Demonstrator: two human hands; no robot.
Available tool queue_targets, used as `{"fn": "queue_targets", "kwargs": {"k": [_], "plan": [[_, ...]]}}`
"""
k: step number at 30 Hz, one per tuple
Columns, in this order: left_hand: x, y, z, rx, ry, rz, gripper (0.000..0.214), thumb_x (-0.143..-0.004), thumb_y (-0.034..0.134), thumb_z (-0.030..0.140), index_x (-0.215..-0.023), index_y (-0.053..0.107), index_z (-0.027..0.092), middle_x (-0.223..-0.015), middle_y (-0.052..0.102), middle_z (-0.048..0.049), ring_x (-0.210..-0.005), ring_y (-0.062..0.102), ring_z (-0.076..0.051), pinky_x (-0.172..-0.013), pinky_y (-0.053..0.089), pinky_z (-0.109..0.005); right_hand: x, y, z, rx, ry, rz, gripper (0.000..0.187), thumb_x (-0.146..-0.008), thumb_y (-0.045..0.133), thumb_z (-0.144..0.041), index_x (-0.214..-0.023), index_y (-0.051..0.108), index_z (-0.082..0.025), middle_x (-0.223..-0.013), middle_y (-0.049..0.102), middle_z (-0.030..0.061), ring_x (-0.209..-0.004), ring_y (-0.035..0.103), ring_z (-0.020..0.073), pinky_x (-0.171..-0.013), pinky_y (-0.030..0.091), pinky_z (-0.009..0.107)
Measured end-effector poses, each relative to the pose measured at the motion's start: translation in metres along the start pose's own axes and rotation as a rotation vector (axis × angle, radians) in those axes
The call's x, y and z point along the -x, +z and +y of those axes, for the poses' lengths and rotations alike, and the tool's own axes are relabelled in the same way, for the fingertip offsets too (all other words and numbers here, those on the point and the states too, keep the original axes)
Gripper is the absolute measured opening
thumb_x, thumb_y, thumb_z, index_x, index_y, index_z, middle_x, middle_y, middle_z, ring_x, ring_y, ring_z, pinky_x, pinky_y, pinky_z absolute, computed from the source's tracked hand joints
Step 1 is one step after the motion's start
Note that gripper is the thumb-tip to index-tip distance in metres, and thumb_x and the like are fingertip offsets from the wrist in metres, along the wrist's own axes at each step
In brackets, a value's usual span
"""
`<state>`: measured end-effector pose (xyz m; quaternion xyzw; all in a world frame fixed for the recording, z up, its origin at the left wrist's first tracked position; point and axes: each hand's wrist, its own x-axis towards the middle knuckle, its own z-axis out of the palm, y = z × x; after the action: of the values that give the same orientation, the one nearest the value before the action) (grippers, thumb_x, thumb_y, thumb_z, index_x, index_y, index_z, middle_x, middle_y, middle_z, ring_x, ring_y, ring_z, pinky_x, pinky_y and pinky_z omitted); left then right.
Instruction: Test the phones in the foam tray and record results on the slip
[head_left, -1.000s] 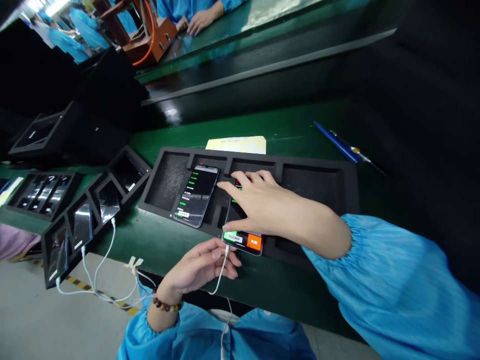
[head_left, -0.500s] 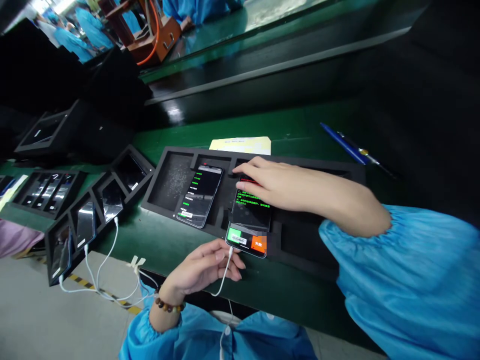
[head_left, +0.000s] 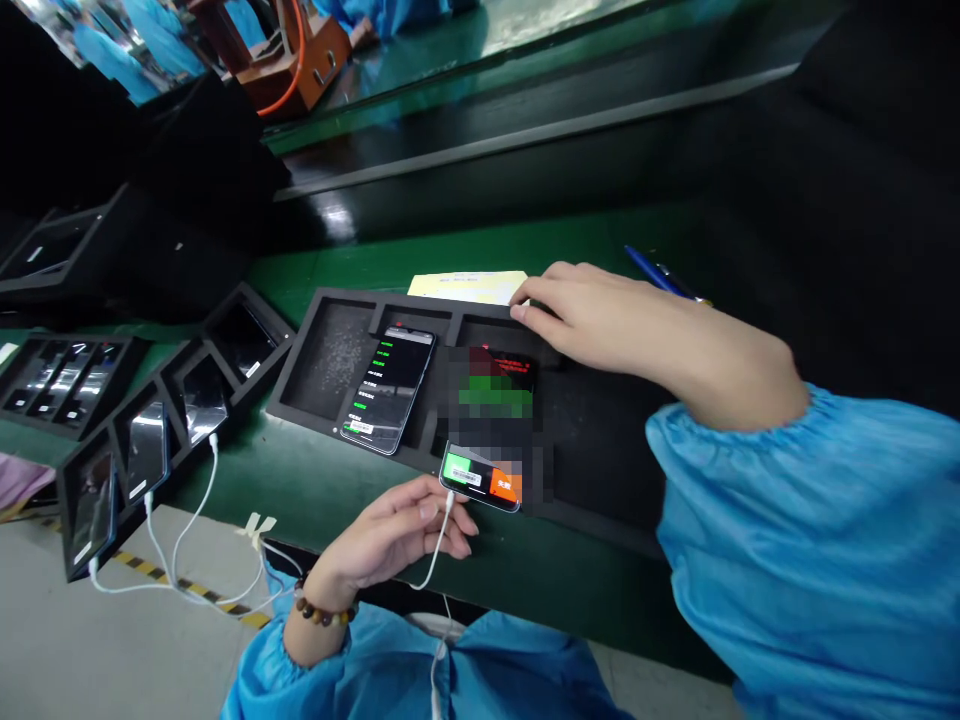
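Observation:
A phone [head_left: 480,482] with green and orange squares at the bottom of its screen lies in the black foam tray [head_left: 307,408]; part of it is pixelated. A white charging cable [head_left: 441,540] plugs into its lower end. My left hand [head_left: 405,530] is beside that end, palm up, fingers loosely apart behind the cable. Above the tray's back edge hovers or rests my right hand [head_left: 577,310], thumb and fingers slightly apart with nothing visible in them. A second phone [head_left: 390,390], showing a text list, lies in the compartment to the left.
Yellow paper [head_left: 469,288] lies behind the tray, and a blue pen [head_left: 656,270] is farther right. At left, another foam tray [head_left: 191,345] holds several phones, some with white cables. A smaller tray of phones [head_left: 71,380] lies beyond. An orange-brown box [head_left: 300,75] stands at the back.
My right hand has lifted off the phone's screen and moved back and right to the tray's far edge. My left hand stays by the phone's lower end. The view has shifted slightly.

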<state>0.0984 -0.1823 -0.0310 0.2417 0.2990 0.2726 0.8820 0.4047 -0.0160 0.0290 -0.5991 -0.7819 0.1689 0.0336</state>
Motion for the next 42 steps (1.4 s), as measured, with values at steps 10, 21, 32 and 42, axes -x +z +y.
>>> {"fn": "queue_targets", "kwargs": {"k": [10,21,32,42], "plan": [[0.001,-0.002,-0.002,-0.005,0.014,-0.015,0.022,-0.107,0.073,0.030,-0.120,0.078,0.013,-0.116,0.077,-0.0147,-0.098,0.078,-0.017,-0.094,0.060,-0.030,-0.028,0.033,0.029,-0.084,0.136,0.069,0.048,-0.114,0.037,-0.047,-0.110,0.075,-0.018,-0.111,0.078,0.0152,-0.095,0.069,0.0303,-0.074,0.039,0.036],[0.000,-0.001,-0.001,-0.012,0.011,-0.014,0.022,-0.108,0.071,0.029,-0.122,0.078,0.014,-0.116,0.077,-0.0140,-0.098,0.077,-0.016,-0.094,0.060,-0.028,-0.026,0.030,0.025,-0.030,0.137,0.058,0.053,-0.112,0.032,-0.047,-0.107,0.075,-0.016,-0.113,0.078,0.0179,-0.094,0.070,0.0315,-0.072,0.039,0.039],[0.000,0.000,-0.002,0.006,0.024,-0.027,0.021,-0.108,0.070,0.027,-0.123,0.078,0.015,-0.117,0.078,-0.0132,-0.099,0.078,-0.016,-0.096,0.061,-0.028,-0.027,0.032,0.025,-0.035,0.162,0.055,0.054,-0.114,0.033,-0.046,-0.120,0.076,-0.015,-0.122,0.077,0.0194,-0.105,0.071,0.0350,-0.079,0.044,0.041],[0.000,0.000,-0.001,-0.012,0.018,-0.034,0.021,-0.109,0.069,0.028,-0.123,0.079,0.016,-0.117,0.077,-0.0127,-0.100,0.077,-0.016,-0.096,0.060,-0.027,-0.027,0.032,0.025,-0.030,0.167,0.065,0.052,-0.112,0.035,-0.047,-0.116,0.077,-0.017,-0.118,0.078,0.0173,-0.101,0.071,0.0343,-0.074,0.041,0.040]]}}
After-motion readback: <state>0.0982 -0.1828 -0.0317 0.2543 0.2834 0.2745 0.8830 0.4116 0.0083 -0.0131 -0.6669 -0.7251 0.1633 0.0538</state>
